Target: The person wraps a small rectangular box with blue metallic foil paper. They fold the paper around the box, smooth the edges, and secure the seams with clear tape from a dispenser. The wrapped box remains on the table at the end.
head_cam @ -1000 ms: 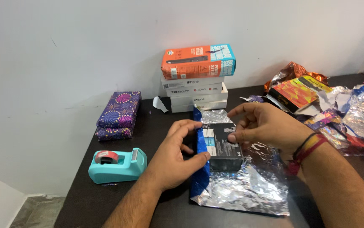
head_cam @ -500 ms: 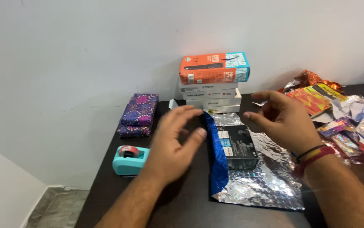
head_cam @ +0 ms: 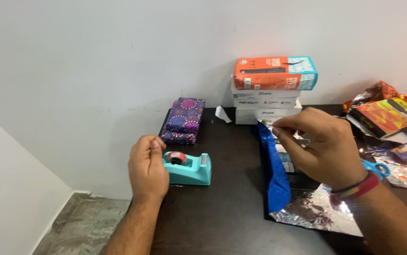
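Observation:
My left hand (head_cam: 147, 166) rests against the left end of a teal tape dispenser (head_cam: 189, 170), its fingers curled shut and thumb pressed to forefinger; no tape shows between them. My right hand (head_cam: 327, 147) pinches the upper edge of a wrapping paper sheet (head_cam: 277, 182), blue on one face and silver foil on the other. The blue flap stands up along the left side of a small dark box (head_cam: 286, 161), which is mostly hidden under my right hand. All of this lies on a dark table (head_cam: 227, 212).
White boxes (head_cam: 265, 106) are stacked against the wall with an orange and blue box (head_cam: 275, 73) on top. A purple wrapped parcel (head_cam: 183, 120) lies behind the dispenser. Blue-handled scissors (head_cam: 379, 169) and crumpled foil sheets (head_cam: 392, 118) lie at right. The table's left edge drops to the floor (head_cam: 78, 222).
My left hand left the box and moved left to the tape dispenser. My right hand lifted and now pinches the paper's upper edge. The view shifted left.

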